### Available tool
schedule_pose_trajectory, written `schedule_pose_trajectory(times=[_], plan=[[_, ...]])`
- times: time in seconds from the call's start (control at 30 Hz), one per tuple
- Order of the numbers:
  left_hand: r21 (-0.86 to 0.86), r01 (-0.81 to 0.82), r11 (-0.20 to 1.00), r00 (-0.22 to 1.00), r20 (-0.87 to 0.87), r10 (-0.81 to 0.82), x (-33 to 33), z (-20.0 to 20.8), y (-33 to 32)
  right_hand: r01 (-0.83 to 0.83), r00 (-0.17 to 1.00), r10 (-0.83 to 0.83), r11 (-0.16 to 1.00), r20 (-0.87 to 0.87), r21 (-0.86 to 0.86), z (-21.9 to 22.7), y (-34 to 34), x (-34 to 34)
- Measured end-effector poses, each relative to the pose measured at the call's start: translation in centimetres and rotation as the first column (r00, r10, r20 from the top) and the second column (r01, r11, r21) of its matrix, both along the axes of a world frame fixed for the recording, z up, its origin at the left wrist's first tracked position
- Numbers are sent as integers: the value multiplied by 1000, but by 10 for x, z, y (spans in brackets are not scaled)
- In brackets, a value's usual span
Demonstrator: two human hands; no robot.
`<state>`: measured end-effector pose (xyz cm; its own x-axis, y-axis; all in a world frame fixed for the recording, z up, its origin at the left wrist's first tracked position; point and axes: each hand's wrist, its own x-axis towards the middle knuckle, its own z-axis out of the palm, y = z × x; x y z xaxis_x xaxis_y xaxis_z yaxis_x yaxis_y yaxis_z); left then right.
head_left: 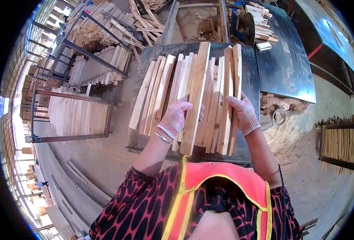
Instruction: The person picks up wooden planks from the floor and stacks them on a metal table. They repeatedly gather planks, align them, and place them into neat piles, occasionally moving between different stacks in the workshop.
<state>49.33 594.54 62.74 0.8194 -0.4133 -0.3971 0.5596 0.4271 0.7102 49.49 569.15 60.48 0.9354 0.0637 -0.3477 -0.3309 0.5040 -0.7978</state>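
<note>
My left hand [174, 120], in a pale pinkish work glove, is closed around a long wooden slat [198, 86], which is raised above the others and tilted. Thumb and fingers sit on either side of it. At the right end of the row, my gloved right hand [245, 114] grips wooden slats [227, 88], its thumb on their left side and its fingers partly hidden behind. Between my hands stand several more slats [210, 116], side by side. To the left of my left hand, further loose slats [150, 96] lie in a group on the dark metal table [249, 66].
A round dark disc [249, 29] stands beyond the table, beside a pile of short wood pieces [261, 26]. A metal worktop [285, 60] adjoins on the right. Racks of stacked slats [79, 116] stand left, and another rack [343, 143] far right. A handwheel [279, 116] juts out below the worktop.
</note>
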Motion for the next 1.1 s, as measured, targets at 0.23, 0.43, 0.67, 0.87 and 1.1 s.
schedule_pose_trajectory(times=[0.23,0.43,0.67,0.87,1.1], plan=[[333,-226,916,961,232,153,-8,1,-6,22,998,-11,979,-55,204,-11,20,10],[542,-263,798,921,388,39,-6,8,3,-4,995,20,987,-102,162,-12,55,21],[684,-256,683,914,402,-59,-1,19,12,-97,980,121,983,-155,155,-10,77,25],[730,-140,669,927,334,-170,-16,-4,-7,-28,985,51,989,-163,143,-21,83,23],[789,-139,599,888,368,-277,-12,-2,19,-91,991,116,948,-66,305,-2,33,24]])
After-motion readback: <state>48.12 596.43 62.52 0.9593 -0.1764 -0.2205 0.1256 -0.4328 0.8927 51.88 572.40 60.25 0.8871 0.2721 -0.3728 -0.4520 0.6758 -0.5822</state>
